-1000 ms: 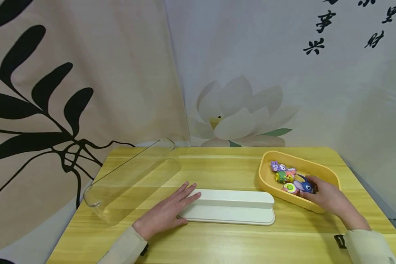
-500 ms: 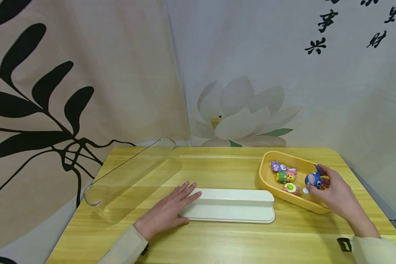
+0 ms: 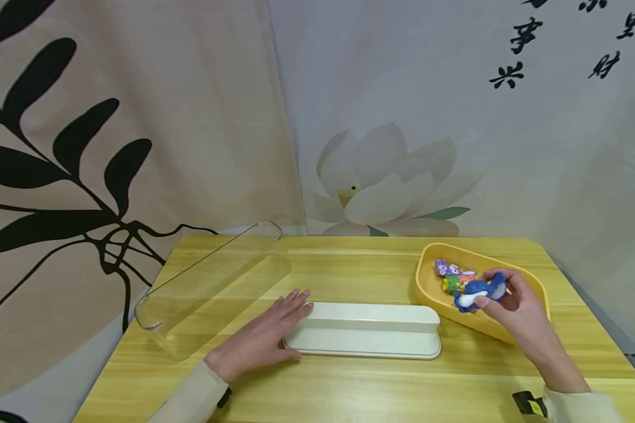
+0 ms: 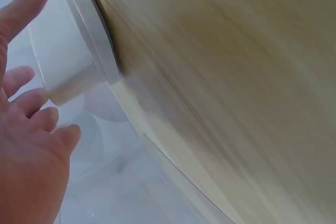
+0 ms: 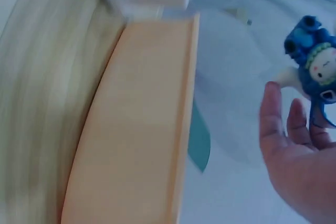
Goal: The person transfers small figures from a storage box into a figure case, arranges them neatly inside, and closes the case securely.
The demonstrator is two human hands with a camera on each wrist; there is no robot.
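My right hand [image 3: 526,317] pinches a blue toy figurine [image 3: 478,292] with a white tail, tilted above the yellow tray [image 3: 540,288]. In the right wrist view the figurine [image 5: 315,59] shows its small white-faced front, partly cut off by the frame's edge. Other toy figurines lie in the tray: a purple one [image 3: 447,268] and a green and yellow one [image 3: 453,285]; the held figurine hides part of the pile. My left hand [image 3: 264,338], fingers extended, lies at the left end of a white stepped base [image 3: 370,341]; whether it touches the base I cannot tell.
A clear transparent cover [image 3: 217,294] lies slantwise on the wooden table [image 3: 349,388], left of my left hand. Behind the table hangs a printed curtain [image 3: 201,117]. The tray stands just right of the base.
My right hand has lifted the blue figurine from among the others, turned it over, and moved it left above them. The left hand has shifted slightly left.
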